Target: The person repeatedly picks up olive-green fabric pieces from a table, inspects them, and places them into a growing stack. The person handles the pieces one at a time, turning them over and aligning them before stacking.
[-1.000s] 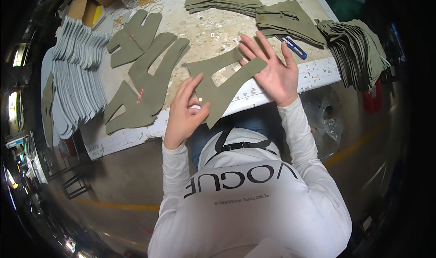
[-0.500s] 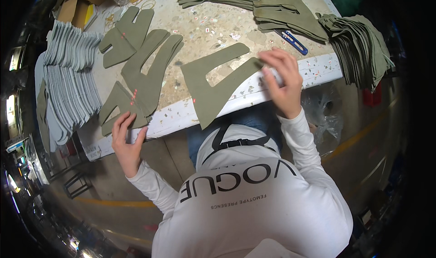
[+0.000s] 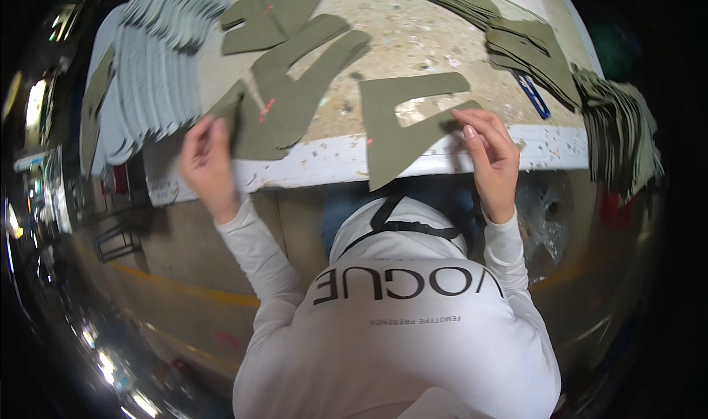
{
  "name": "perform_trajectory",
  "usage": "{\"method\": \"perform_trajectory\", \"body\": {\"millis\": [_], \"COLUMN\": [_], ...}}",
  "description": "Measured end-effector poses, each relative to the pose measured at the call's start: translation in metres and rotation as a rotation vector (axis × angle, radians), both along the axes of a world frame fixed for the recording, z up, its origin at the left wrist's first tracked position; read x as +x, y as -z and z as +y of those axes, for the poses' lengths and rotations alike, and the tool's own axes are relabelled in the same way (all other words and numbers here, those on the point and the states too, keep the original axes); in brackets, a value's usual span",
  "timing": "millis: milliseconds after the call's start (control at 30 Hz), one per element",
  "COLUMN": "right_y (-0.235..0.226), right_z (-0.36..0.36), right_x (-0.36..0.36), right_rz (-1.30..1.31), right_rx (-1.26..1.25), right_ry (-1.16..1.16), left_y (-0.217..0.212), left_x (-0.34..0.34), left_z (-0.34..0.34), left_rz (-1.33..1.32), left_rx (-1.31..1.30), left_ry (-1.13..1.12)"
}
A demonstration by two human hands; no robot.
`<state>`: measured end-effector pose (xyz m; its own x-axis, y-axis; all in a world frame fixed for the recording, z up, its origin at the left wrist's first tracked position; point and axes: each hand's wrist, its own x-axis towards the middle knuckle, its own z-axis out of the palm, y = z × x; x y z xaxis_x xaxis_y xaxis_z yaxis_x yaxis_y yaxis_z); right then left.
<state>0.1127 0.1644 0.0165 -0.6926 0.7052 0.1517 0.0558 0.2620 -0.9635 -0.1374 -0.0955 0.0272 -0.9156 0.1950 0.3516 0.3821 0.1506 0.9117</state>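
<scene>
An olive-green flat cut piece [image 3: 402, 142] with a U-shaped slot lies at the table's near edge, its pointed corner jutting over it. My right hand [image 3: 494, 157] has its thumb and fingertips together on this piece's right arm. My left hand [image 3: 209, 165], slightly blurred, pinches a smaller olive-green piece [image 3: 230, 113] whose edge is tilted up off the table. Beside it lies a larger forked olive-green piece [image 3: 280, 109] with red marks. Another olive-green piece [image 3: 269, 14] with a red mark is farther back.
Stacked grey pieces [image 3: 151, 87] stand at the left. Olive-green stacks [image 3: 527, 47] lie at the back right, and another stack [image 3: 616, 135] hangs over the right edge. A blue-handled cutter [image 3: 532, 95] is nearby. Small scraps litter the table [image 3: 435, 47].
My left hand has lifted the edge of the small olive-green piece. My right hand has closed its fingers at the slotted piece's arm. The view has shifted, moving the table up and right.
</scene>
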Motion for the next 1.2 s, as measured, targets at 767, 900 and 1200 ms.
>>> {"method": "perform_trajectory", "body": {"millis": [767, 900, 1200], "right_y": [-0.006, 0.000, -0.001], "right_z": [-0.073, -0.080, -0.082], "right_x": [-0.141, -0.153, -0.158], "right_rz": [-0.090, -0.108, -0.177], "right_rx": [0.043, -0.119, -0.285], "right_ry": [-0.613, -0.595, -0.743], "left_y": [0.002, 0.005, 0.017], "left_x": [0.018, 0.039, 0.104], "left_z": [-0.003, -0.005, -0.009], "left_rz": [0.007, 0.176, -0.751], "left_rx": [-0.309, -0.243, 0.099], "left_ry": [0.503, 0.360, 0.643]}}
